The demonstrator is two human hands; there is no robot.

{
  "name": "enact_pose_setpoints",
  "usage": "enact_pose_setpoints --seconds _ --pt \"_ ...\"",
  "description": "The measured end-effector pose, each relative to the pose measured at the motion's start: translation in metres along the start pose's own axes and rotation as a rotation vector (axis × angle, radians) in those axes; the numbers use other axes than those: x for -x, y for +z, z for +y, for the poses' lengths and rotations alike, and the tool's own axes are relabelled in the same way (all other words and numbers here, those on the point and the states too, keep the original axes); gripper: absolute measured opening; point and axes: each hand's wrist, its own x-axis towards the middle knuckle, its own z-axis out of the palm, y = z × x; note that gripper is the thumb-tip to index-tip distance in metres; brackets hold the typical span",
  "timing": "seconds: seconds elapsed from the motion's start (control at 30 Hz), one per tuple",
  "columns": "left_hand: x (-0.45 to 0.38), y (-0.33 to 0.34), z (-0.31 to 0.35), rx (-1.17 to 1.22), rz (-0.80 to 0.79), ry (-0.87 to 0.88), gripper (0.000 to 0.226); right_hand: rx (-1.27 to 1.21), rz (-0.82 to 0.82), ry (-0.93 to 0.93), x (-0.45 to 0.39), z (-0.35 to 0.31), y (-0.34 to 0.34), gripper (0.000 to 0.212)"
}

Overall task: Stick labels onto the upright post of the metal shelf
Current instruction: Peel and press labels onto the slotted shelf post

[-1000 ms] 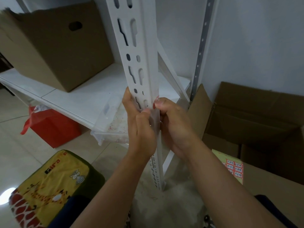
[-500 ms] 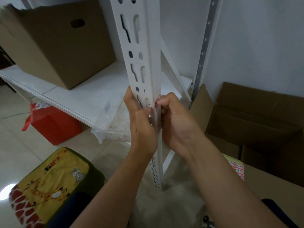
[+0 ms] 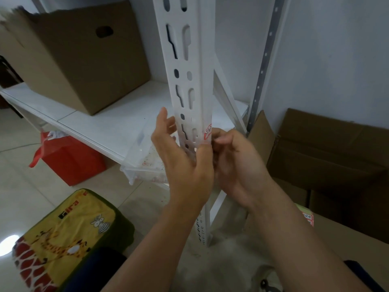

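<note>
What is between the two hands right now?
In the head view, the white post with its red-edged label stands between the left hand and right hand.

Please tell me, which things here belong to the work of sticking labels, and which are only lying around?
For the job: white post; label on it; left hand; right hand; label sheet.

Lying about: cardboard box on shelf; red bag; giraffe cushion; open carton.

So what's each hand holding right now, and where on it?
The right hand pinches the lower edge of the red-bordered label against the post. The left hand is open beside the post, holding nothing.
</note>
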Motion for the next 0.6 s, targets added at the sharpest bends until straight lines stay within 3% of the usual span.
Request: enact_pose_setpoints --seconds 0.17,0.3,0.6 --pt "-0.004 -0.001 0.005 -0.249 0.192 0.162 0.042 0.169 0.121 -0.074 0.002 0.005 -0.004 0.03" --pt "-0.007 0.0 0.009 -0.303 0.123 0.23 0.016 0.232 0.106 -0.13 0.006 0.003 -0.004 0.031" --pt "-0.014 -0.005 0.018 -0.364 0.041 0.287 0.014 0.265 0.035 -0.179 0.006 0.005 -0.01 0.031"
